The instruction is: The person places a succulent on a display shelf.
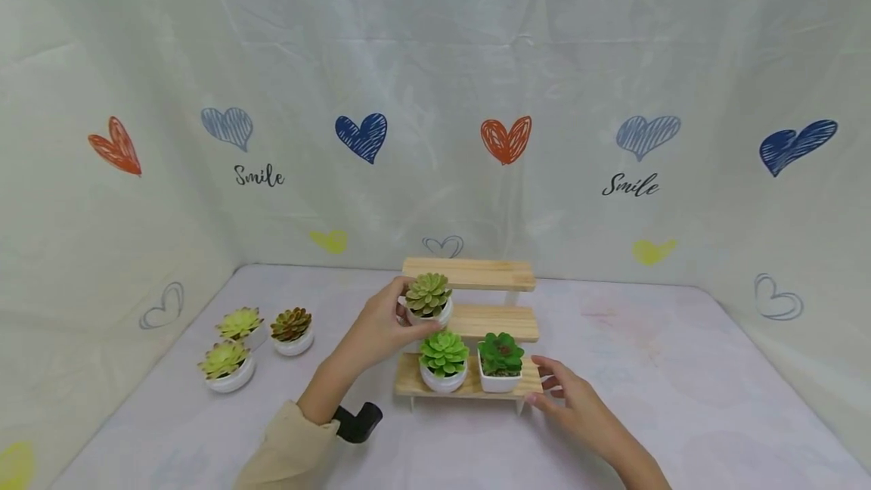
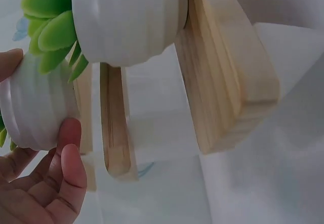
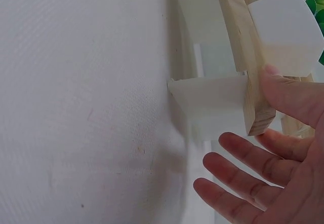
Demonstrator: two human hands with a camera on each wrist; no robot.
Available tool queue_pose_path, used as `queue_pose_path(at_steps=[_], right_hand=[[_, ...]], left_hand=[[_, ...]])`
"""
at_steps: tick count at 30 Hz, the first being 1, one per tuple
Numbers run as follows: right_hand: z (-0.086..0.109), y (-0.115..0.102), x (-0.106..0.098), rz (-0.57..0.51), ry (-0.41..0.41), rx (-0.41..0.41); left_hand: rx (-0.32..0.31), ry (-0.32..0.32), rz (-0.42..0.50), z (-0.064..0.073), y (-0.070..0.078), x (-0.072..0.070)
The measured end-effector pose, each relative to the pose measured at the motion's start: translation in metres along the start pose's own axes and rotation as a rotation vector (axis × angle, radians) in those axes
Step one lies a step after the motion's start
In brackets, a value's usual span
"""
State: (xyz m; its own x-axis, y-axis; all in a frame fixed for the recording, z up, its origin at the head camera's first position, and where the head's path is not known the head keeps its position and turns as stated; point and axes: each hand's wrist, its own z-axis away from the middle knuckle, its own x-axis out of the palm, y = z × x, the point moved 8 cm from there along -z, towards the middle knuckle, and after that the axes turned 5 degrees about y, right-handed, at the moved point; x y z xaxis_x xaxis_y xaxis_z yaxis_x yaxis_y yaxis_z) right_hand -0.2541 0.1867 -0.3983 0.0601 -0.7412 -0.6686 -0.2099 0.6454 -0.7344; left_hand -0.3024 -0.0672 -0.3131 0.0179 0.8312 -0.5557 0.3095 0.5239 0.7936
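Observation:
My left hand (image 1: 377, 329) holds a dull-green succulent in a round white pot (image 1: 428, 297) at the left end of the middle tier of a three-tier wooden plant stand (image 1: 497, 322). In the left wrist view, curled fingers and the thumb grip the ribbed pot (image 2: 38, 105); whether its base touches the board is hard to tell. On the bottom board stand a bright green succulent (image 1: 444, 354) in a round pot and a dark green one (image 1: 500, 358) in a square pot. My right hand (image 1: 581, 408) grips the bottom board's right end (image 3: 258, 113) between thumb and index finger, other fingers spread.
Left on the table stand two yellow-green succulents (image 1: 240, 324) (image 1: 224, 360) and a brownish-red one (image 1: 292, 325), all in white pots. A black strap device (image 1: 358, 423) is on my left wrist. Behind the table hangs a white curtain (image 1: 435, 195) with printed hearts.

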Motion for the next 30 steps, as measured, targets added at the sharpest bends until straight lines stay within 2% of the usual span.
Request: queue_pose_path(at_steps=[7,14,19,25,30], right_hand=[[0.0,-0.001,-0.001,-0.009,0.001,-0.011],[0.0,-0.002,0.0,-0.013,0.004,-0.028],[0.001,-0.003,-0.001,-0.014,0.0,-0.025],[0.001,-0.002,-0.001,-0.013,-0.009,-0.01],[0.001,-0.001,-0.001,-0.018,-0.013,0.002]], left_hand=[[0.025,-0.087,0.0,-0.013,0.016,0.024],[0.013,-0.16,-0.034,-0.02,0.018,0.044],[-0.003,-0.192,0.01,-0.018,0.02,0.049],[0.009,-0.207,0.036,-0.018,0.026,0.053],[0.023,-0.197,-0.016,-0.019,0.027,0.058]])
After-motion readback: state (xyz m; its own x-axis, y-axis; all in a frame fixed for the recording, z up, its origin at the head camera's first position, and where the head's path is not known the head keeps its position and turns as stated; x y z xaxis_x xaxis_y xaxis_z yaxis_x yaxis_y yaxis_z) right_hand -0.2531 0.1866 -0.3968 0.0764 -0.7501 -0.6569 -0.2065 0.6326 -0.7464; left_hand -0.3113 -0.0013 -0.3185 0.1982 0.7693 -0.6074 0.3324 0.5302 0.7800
